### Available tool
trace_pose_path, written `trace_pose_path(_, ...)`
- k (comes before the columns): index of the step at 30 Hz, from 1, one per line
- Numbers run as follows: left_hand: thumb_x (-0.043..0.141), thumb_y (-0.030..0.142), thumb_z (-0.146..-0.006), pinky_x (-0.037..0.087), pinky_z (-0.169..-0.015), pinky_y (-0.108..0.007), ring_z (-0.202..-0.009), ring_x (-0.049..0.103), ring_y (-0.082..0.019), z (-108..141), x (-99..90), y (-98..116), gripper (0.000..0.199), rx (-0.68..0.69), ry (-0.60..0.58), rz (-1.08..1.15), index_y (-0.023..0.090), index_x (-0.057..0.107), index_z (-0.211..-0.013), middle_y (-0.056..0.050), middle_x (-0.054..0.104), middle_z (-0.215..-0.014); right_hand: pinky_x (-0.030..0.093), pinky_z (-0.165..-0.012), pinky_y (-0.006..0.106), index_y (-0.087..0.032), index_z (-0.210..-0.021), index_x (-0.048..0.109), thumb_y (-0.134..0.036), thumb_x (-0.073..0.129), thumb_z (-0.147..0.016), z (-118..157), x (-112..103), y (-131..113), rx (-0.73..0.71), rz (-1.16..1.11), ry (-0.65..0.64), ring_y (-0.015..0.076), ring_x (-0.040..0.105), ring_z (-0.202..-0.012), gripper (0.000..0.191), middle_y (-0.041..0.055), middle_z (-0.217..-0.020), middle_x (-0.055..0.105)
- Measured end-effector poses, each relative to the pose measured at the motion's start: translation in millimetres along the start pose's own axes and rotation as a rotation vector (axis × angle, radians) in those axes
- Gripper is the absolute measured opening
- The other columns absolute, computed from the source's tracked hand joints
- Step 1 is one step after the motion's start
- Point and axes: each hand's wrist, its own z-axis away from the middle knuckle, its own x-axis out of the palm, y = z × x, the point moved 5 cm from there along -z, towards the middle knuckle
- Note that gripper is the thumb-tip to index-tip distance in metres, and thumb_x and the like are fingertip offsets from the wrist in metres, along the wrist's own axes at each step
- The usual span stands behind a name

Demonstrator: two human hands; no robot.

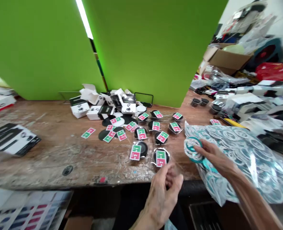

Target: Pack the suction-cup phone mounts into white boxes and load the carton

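Observation:
My right hand pinches a flat teal-and-white ring between thumb and fingers. It is above the left edge of a clear plastic bag full of similar rings. My left hand is at the table's front edge with its fingers curled inward; what they hold, if anything, is hidden. Just beyond it lies a black round piece in clear wrap with a green-and-pink card on top. Several more wrapped black discs with such cards lie in rows behind.
Small white-and-black boxes are heaped at the back, below a green panel. Loose cards and black discs lie left of the rows. A larger box stands at left. Boxes and plastic packaging crowd the right, around an open carton.

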Motion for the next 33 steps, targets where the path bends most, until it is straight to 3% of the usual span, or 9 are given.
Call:
trace_pose_path(3,0.057,0.059,-0.083,0.050,-0.083,-0.033,-0.103,0.059,-0.024,-10,-3.2,14,0.063,-0.073,-0.118,0.384,0.021,0.051,-0.132,-0.014,0.060,-0.118,0.049,-0.069,0.032,-0.024,-0.097,0.059,-0.049,0.061,-0.083,22,22,-40,0.002,-0.178,-0.225,0.0224,0.060,-0.082,0.029,0.0054,-0.088,0.063)
trace_pose_path(5,0.054,0.058,-0.085,0.052,-0.078,-0.034,-0.099,0.062,-0.025,-13,-7.6,18,0.059,-0.106,-0.218,0.612,0.019,0.054,-0.129,-0.014,0.063,-0.114,0.050,-0.073,0.034,-0.025,-0.104,0.061,-0.047,0.060,-0.084,32,48,-64,-0.058,-0.179,-0.351,0.0233,0.062,-0.086,0.029,0.0059,-0.092,0.065)
trace_pose_path(7,0.056,0.050,-0.088,0.053,-0.076,-0.034,-0.093,0.064,-0.024,-13,-18.7,18,0.047,-0.108,-0.214,0.722,0.015,0.061,-0.119,-0.015,0.066,-0.107,0.049,-0.071,0.034,-0.024,-0.100,0.063,-0.043,0.059,-0.085,35,71,-82,-0.175,-0.061,-0.329,0.0221,0.060,-0.080,0.024,0.0045,-0.086,0.064)
trace_pose_path(10,0.058,0.038,-0.089,0.055,-0.077,-0.035,-0.089,0.065,-0.023,-8,-40.3,9,0.034,-0.122,-0.095,0.787,0.011,0.065,-0.108,-0.015,0.068,-0.102,0.045,-0.066,0.031,-0.023,-0.095,0.063,-0.038,0.058,-0.086,31,92,-98,-0.294,0.086,-0.176,0.0187,0.056,-0.071,0.018,0.0021,-0.078,0.061)
trace_pose_path(18,0.070,0.032,-0.081,0.055,-0.073,-0.028,-0.082,0.066,-0.019,6,-64.7,-17,0.030,-0.163,0.041,0.900,0.012,0.067,-0.104,-0.011,0.070,-0.100,0.039,-0.056,0.025,-0.022,-0.086,0.059,-0.035,0.051,-0.091,24,124,-104,-0.267,-0.072,-0.237,0.0128,0.051,-0.059,0.016,-0.0027,-0.067,0.057)
trace_pose_path(22,0.075,0.032,-0.077,0.053,-0.069,-0.024,-0.079,0.066,-0.017,9,-69.0,-26,0.033,-0.168,0.079,0.901,0.013,0.069,-0.103,-0.009,0.070,-0.097,0.037,-0.054,0.024,-0.022,-0.084,0.058,-0.034,0.048,-0.092,20,126,-104,-0.251,-0.061,-0.246,0.0124,0.048,-0.057,0.017,-0.0034,-0.064,0.053)
trace_pose_path(28,0.078,0.031,-0.073,0.051,-0.066,-0.021,-0.076,0.065,-0.015,17,-82.2,-38,0.030,-0.235,0.176,0.875,0.013,0.071,-0.096,-0.008,0.071,-0.093,0.035,-0.056,0.024,-0.020,-0.077,0.058,-0.036,0.051,-0.089,-1,92,-78,-0.221,-0.057,-0.068,0.0123,0.044,-0.061,0.021,-0.0026,-0.066,0.049)
trace_pose_path(30,0.080,0.031,-0.071,0.051,-0.066,-0.021,-0.075,0.064,-0.015,18,-84.3,-43,0.031,-0.263,0.194,0.861,0.012,0.072,-0.094,-0.008,0.071,-0.091,0.036,-0.058,0.025,-0.019,-0.075,0.058,-0.035,0.050,-0.088,-3,89,-66,-0.217,0.039,-0.057,0.0132,0.045,-0.060,0.022,-0.0016,-0.066,0.049)
trace_pose_path(33,0.082,0.032,-0.068,0.051,-0.065,-0.021,-0.073,0.064,-0.015,17,-83.2,-47,0.032,-0.277,0.202,0.844,0.011,0.072,-0.091,-0.008,0.071,-0.087,0.041,-0.067,0.029,-0.020,-0.084,0.062,-0.034,0.050,-0.088,5,86,-66,-0.269,0.253,0.093,0.0176,0.054,-0.073,0.018,0.0044,-0.083,0.057)
